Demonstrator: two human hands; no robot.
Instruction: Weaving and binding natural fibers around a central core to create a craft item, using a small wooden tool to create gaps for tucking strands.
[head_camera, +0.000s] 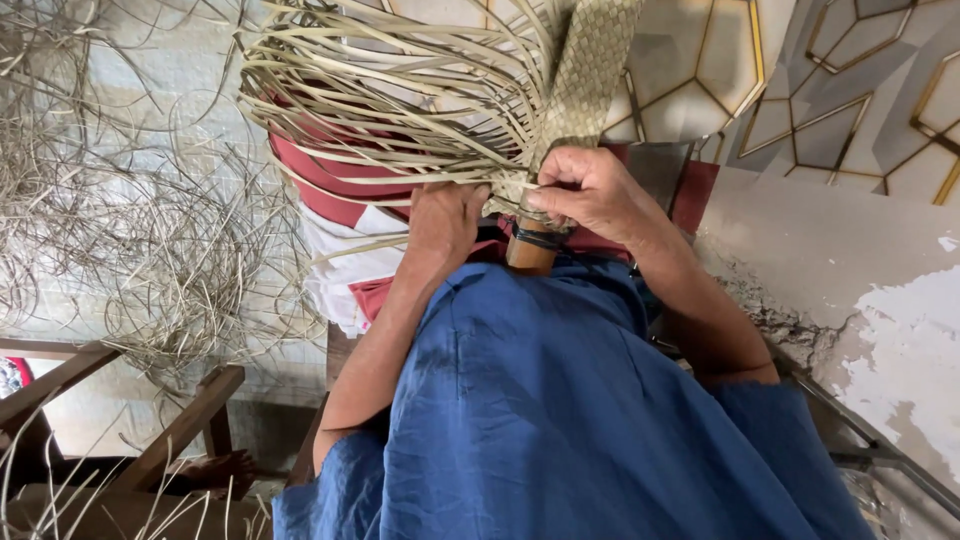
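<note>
On the blue-clad lap, two hands work one woven strip (585, 70): the right hand (590, 190) pinches its lower edge shut, and the left hand (445, 220) curls around loose straw strands (380, 90) just beside it. One wooden handle (530, 250) pokes out below, and a scrap pile (150, 200) sits off to the left.

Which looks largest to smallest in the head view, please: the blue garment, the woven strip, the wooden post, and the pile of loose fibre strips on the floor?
1. Blue garment, though it is nearest the camera.
2. Pile of loose fibre strips.
3. Woven strip.
4. Wooden post, mostly hidden by the right hand, so its rank is unsure.
</note>
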